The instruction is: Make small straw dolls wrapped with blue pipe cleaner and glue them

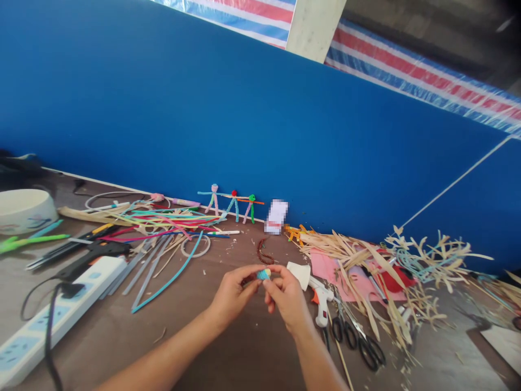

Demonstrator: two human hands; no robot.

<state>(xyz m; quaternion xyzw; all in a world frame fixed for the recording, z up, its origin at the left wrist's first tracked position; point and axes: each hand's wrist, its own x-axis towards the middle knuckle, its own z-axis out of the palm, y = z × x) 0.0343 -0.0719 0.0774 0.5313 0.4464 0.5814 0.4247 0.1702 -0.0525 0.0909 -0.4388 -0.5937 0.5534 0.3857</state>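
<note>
My left hand [234,294] and my right hand [287,297] meet above the brown table [228,347], fingers pinched together on a small light-blue coiled piece [264,274]. It looks like a wound pipe cleaner with a pale tip. Just beyond my hands lies a dark red curled pipe cleaner [262,251]. A white paper cone [299,272] sits right of my right hand.
Three pipe-cleaner figures [233,203] stand against the blue board [244,119]. Coloured strips and sticks [163,225] are piled left, with a power strip [57,312] and a white bowl [24,209]. A glue gun [321,298], scissors [358,334] and straw scraps [366,260] lie right.
</note>
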